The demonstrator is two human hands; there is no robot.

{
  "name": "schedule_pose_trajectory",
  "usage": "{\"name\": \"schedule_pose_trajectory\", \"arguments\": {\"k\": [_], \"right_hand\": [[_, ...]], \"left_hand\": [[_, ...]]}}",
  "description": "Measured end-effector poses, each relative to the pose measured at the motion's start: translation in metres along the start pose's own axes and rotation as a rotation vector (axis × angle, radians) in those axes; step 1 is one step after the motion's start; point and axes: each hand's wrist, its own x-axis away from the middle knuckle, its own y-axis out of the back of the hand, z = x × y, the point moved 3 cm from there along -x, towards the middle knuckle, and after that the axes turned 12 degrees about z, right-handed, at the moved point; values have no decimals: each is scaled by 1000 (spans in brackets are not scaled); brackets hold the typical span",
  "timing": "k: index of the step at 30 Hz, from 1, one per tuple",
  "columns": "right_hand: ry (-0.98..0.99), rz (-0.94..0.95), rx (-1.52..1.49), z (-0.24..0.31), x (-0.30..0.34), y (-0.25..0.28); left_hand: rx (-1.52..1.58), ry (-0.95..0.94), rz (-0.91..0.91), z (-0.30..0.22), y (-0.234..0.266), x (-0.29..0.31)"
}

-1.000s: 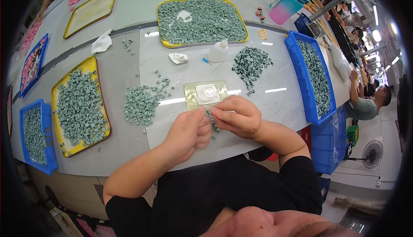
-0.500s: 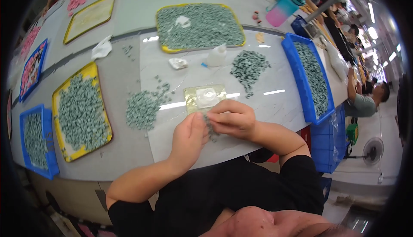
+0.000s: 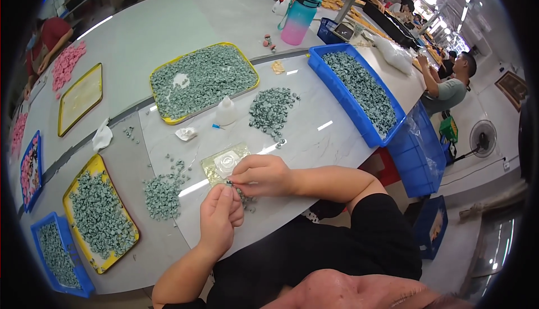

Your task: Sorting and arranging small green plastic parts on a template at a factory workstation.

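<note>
Close together over the near part of the white table, my two hands meet fingertip to fingertip. My left hand [image 3: 219,212] pinches a small grey-green piece [image 3: 229,183] between thumb and finger. From the right, my right hand [image 3: 261,175] closes its thumb and fingertips on the same piece; its exact shape is too small to tell. Just beyond my fingers lies a yellowish translucent slab [image 3: 209,166] with a small white round dish [image 3: 227,162] on it. Several more green pieces [image 3: 247,199] lie partly hidden under my hands. Further off stands a white squeeze bottle [image 3: 225,112] with a blue tip beside it.
Loose green piles [image 3: 163,197] flank the slab, another [image 3: 272,110] farther right. Yellow-rimmed trays [image 3: 250,62] and blue bins [image 3: 387,132] hold similar pieces. A crumpled white wad [image 3: 186,134] lies near the bottle. Behind stands a teal-pink drink bottle [image 3: 300,20]. Other people work farther off.
The whole view has turned, so the table and trays appear shifted. Both hands stay together above the table, and the small green piece now shows between their fingertips.
</note>
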Motion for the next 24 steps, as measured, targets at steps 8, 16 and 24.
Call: {"name": "schedule_pose_trajectory", "arguments": {"k": [8, 16, 24], "right_hand": [[59, 40, -62, -5, 2, -1], [-64, 131, -86, -19, -10, 10], [-493, -129, 83, -72, -1, 43]], "left_hand": [[70, 71, 48, -5, 4, -2], [47, 303, 0, -9, 27, -4], [-24, 390, -13, 0, 40, -7]]}}
